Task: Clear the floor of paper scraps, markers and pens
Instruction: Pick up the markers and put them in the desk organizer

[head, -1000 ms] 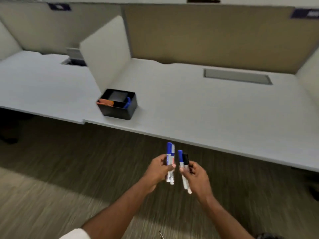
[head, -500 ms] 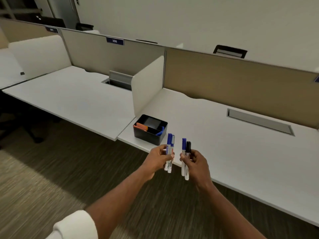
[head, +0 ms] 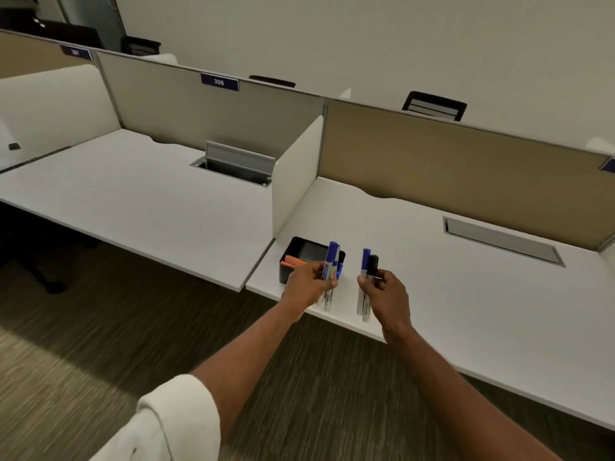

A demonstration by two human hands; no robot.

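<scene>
My left hand [head: 307,283] grips two blue-capped white markers [head: 330,261] upright, right in front of a black desk organiser [head: 299,250] on the white desk. An orange item [head: 293,261] lies in the organiser's left compartment. My right hand [head: 386,294] holds two more markers upright, one blue-capped [head: 365,261] and one black-capped [head: 373,265], just right of the organiser and above the desk's front edge. The two hands are a short gap apart.
The white desk [head: 466,294] runs right; a second desk [head: 133,201] lies to the left, split off by a white divider [head: 296,174]. Tan partition panels stand behind. An open cable hatch [head: 236,168] and a closed one [head: 502,239] sit in the desktops. Carpet floor [head: 100,344] lies below.
The view has lifted and closed in on the desk. Both hands have moved forward with their markers, from over the carpet to over the desk edge by the organiser, and spread slightly apart.
</scene>
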